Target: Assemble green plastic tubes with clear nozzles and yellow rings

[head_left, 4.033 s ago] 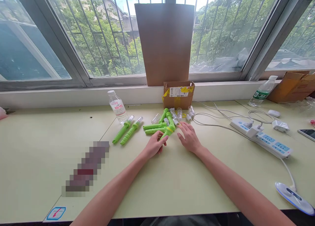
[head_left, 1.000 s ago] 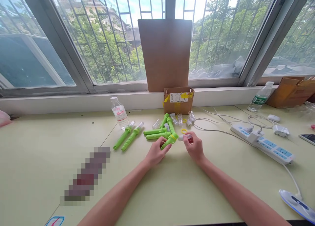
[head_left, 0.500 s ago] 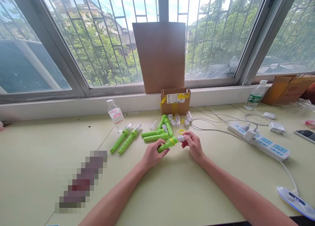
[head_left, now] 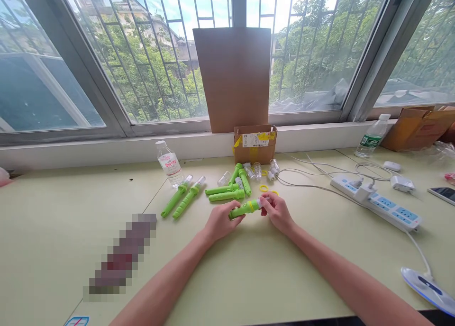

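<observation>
My left hand (head_left: 223,219) is closed round a green plastic tube (head_left: 245,208) with a yellow ring near its threaded end. At that end, my right hand (head_left: 277,211) pinches a small whitish insert (head_left: 260,202), mostly covered by the fingers; the insert meets the tube's mouth. Several loose green tubes (head_left: 226,195) lie just beyond the hands. Clear plastic caps (head_left: 257,171) and yellow rings (head_left: 263,188) are scattered behind them. To the left, two green tubes with clear caps (head_left: 189,197) lie side by side.
Behind the parts stands a small cardboard box (head_left: 254,146), with a tall brown board (head_left: 234,79) against the window. A water bottle (head_left: 169,165) is at left, another bottle (head_left: 372,136) at far right. A power strip (head_left: 377,203) with cables spans the right side. A blurred object (head_left: 124,255) lies left.
The whitish insert has moved from a little out of the tube to closer against its mouth, showing less now. The tube is held more level. The view has shifted slightly.
</observation>
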`<state>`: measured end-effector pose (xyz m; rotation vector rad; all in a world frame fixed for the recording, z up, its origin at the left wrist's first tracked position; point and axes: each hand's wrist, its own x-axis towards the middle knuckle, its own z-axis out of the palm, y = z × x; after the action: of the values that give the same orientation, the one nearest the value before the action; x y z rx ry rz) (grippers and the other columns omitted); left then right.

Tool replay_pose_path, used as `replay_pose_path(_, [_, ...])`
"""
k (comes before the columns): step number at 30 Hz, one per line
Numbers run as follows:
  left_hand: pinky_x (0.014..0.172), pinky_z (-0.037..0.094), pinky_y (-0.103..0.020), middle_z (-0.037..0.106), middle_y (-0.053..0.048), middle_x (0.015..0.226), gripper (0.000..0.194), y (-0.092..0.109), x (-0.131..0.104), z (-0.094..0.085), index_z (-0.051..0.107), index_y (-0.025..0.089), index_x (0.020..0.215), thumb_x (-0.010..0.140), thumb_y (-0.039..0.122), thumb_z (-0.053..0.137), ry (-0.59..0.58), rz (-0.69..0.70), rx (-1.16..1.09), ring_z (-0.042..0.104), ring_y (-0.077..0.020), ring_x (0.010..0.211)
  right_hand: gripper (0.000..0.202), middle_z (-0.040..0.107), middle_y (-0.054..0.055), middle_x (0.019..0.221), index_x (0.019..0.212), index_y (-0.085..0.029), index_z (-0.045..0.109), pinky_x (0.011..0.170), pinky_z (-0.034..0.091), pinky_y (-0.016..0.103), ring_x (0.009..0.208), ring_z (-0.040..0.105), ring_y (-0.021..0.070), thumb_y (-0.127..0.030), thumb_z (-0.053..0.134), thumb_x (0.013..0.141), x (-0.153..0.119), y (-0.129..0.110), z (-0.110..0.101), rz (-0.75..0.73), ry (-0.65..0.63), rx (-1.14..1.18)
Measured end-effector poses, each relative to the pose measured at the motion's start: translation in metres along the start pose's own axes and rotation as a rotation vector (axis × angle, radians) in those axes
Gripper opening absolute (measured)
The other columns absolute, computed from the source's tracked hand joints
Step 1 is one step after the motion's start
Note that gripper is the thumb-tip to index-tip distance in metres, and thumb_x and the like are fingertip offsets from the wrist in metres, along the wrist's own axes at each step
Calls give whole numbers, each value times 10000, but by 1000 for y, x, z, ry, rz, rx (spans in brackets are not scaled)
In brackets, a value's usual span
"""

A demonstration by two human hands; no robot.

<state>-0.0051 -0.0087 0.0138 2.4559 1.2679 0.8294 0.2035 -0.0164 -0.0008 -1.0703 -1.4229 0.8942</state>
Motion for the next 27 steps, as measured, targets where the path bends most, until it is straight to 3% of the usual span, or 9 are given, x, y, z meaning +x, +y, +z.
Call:
replay_pose_path(7, [628,409,-247,677,-36,823,291,0,0,1,628,211,976,834,442,521,-30,25,51,595,-164,685,335,600,0,648,882,-172,572,506,513,260,533,584,128,-494,591,791,-3,-4,-2,-3,-83,22])
replay_pose_path(13, [563,362,-242,642,-35,716,365,-5,0,-1,642,198,851,882,483,418,-61,27,121,558,-148,612,360,615,12,668,916,-155,606,516,543,276,539,590,129,-464,658,739,-3,-7,-3,51,-140,61])
replay_pose_path(19, [597,375,-251,648,-54,757,330,-13,1,0,649,211,857,840,500,491,-49,66,123,574,-168,664,417,641,25,599,887,-125,651,520,537,289,500,601,140,-493,688,696,3,-1,-6,169,-234,69])
replay_pose_path(27, [619,389,-261,648,-76,788,330,-13,1,0,636,202,868,851,492,480,-56,103,197,594,-195,724,395,644,27,594,871,-129,656,518,520,270,500,599,132,-491,670,715,4,-1,-7,174,-255,32])
